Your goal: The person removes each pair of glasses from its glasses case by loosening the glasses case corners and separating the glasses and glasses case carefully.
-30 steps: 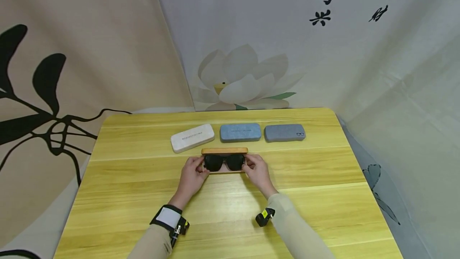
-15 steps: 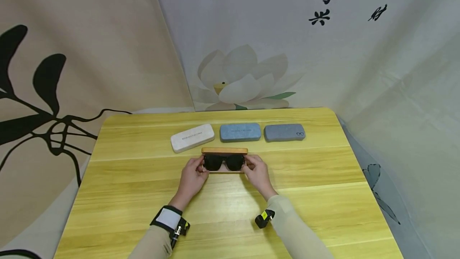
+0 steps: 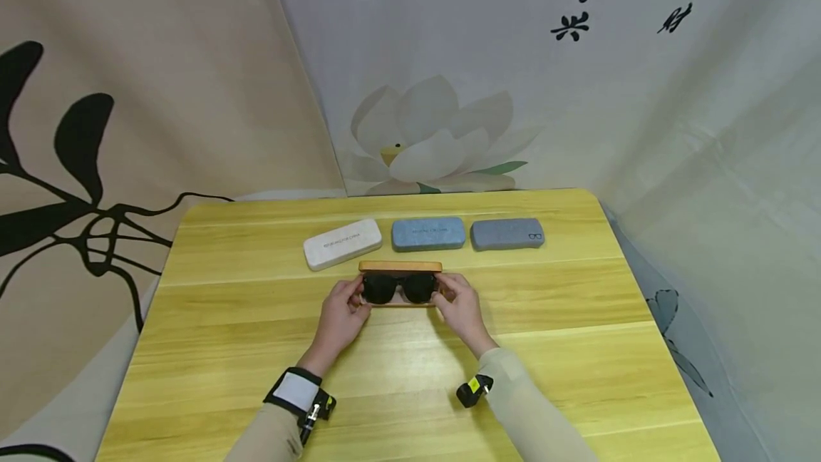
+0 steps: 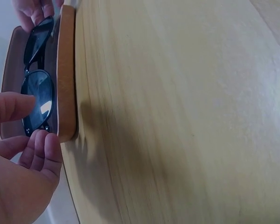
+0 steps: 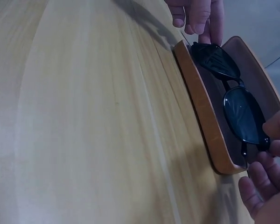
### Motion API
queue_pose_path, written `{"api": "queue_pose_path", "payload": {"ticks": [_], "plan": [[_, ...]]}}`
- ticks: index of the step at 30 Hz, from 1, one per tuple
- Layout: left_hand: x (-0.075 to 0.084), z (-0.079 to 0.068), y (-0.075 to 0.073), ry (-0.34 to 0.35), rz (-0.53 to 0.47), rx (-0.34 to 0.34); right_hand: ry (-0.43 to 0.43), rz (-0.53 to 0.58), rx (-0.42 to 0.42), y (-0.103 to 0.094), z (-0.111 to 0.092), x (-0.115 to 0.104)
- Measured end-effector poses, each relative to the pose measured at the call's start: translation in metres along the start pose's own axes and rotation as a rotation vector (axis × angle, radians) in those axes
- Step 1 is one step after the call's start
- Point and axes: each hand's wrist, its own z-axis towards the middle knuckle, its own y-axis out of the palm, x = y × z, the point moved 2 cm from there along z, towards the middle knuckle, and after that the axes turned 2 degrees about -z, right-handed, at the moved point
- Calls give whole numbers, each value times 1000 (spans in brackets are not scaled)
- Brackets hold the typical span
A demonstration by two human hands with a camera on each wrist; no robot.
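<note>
Black sunglasses with dark lenses sit within an open tan glasses case. Its lid stands raised on the far side. My left hand pinches the left end of the sunglasses; in the left wrist view its thumb lies over the edge of a lens. At the opposite end, my right hand pinches the frame's corner, thumb on one side and fingers curled by the hinge. The fingertips reach over both short ends of the case. The folded temples are mostly hidden behind the lenses.
Behind the tan case lie three closed glasses cases in a row: a white one set at an angle, a blue one and a grey-blue one. They rest on a wooden table. Printed curtains hang beyond its far edge.
Both hands keep their hold on the sunglasses in the tan case. The head view has shifted slightly; nothing else visibly moves.
</note>
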Motion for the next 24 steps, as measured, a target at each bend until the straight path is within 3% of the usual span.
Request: {"api": "queue_pose_path", "payload": {"ticks": [9,17,24], "plan": [[0,-6,-4,22,1,-13,-9,12,-6,-3,-7,-3],[3,-16,-6,-13,-26,-45,15,53,-23,-4,-18,-3],[1,-21,-7,-4,6,-50,27,79,-1,-2,-24,-1]]}}
